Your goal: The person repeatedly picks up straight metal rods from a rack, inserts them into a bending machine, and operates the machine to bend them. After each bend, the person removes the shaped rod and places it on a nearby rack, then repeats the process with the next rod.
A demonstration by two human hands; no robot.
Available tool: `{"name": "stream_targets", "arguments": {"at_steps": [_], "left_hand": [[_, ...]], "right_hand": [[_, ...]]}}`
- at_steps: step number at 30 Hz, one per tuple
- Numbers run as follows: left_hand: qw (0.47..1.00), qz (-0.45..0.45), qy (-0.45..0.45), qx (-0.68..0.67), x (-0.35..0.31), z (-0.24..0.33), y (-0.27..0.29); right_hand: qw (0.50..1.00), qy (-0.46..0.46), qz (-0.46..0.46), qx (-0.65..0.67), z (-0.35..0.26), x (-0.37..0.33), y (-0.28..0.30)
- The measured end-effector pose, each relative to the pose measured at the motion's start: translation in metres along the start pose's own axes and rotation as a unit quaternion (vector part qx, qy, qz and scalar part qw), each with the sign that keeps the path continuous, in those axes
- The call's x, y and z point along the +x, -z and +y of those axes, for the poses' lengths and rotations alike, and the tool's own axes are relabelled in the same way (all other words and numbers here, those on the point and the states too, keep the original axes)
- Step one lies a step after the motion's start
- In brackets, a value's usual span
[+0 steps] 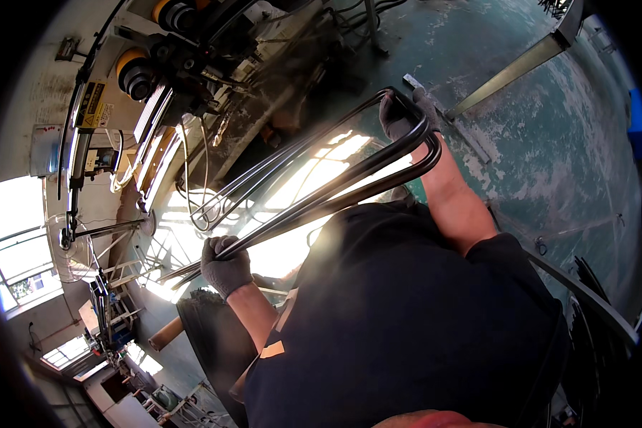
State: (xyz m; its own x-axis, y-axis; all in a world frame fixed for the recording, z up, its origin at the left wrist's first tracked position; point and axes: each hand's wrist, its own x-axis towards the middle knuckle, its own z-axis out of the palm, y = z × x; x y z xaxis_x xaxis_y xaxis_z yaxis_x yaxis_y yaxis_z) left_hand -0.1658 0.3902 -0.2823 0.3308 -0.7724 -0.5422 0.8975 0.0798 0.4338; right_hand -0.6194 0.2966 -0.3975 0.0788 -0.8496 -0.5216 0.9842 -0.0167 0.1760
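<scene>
Several long black metal tubes (364,169), bent round into U-shaped ends, slant across in front of my body. My left hand (226,267), in a grey knitted glove, is closed around the bundle toward its lower left end. At the upper right my right hand (398,121), also gloved, grips the tubes by their curved ends, its fingers partly hidden behind the bends. Thinner-looking bent lengths run alongside the bundle on its far side. The tubes hang tilted in the air, the right-hand end farther from me.
Beyond the tubes on the left stands a machine with yellow-and-black round parts (137,73) and loose cables. A metal post on a flat foot (510,77) rises at the upper right. A brown cylinder (165,333) and dark sheeting (210,349) are near my left arm. Sunlight glares on the green floor (542,157).
</scene>
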Motion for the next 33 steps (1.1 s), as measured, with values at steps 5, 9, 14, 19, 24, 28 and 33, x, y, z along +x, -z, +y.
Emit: {"name": "stream_targets", "arguments": {"at_steps": [5, 9, 14, 19, 24, 28, 33], "left_hand": [[1.0, -0.004, 0.005, -0.005, 0.004, 0.0, -0.003], [1.0, -0.012, 0.016, 0.002, 0.004, 0.004, 0.002], [1.0, -0.019, 0.0, -0.01, -0.013, 0.009, -0.003], [0.992, -0.057, -0.101, 0.047, -0.038, 0.033, 0.016], [0.964, 0.009, -0.245, 0.103, -0.084, 0.057, 0.01], [0.907, 0.042, -0.389, 0.155, -0.131, 0.09, 0.017], [0.767, 0.206, -0.555, 0.248, -0.184, 0.08, 0.019]], "right_hand": [[1.0, -0.01, -0.009, 0.005, -0.005, 0.007, 0.005], [0.999, -0.033, -0.008, -0.027, -0.003, 0.004, -0.01], [0.953, -0.161, -0.06, -0.248, -0.01, 0.015, -0.025], [0.817, -0.287, 0.105, -0.489, 0.007, 0.066, -0.029], [0.653, -0.368, 0.078, -0.658, 0.106, 0.135, 0.008], [0.646, -0.434, -0.002, -0.629, 0.218, 0.16, 0.035], [0.599, -0.429, -0.163, -0.656, 0.334, 0.185, 0.051]]}}
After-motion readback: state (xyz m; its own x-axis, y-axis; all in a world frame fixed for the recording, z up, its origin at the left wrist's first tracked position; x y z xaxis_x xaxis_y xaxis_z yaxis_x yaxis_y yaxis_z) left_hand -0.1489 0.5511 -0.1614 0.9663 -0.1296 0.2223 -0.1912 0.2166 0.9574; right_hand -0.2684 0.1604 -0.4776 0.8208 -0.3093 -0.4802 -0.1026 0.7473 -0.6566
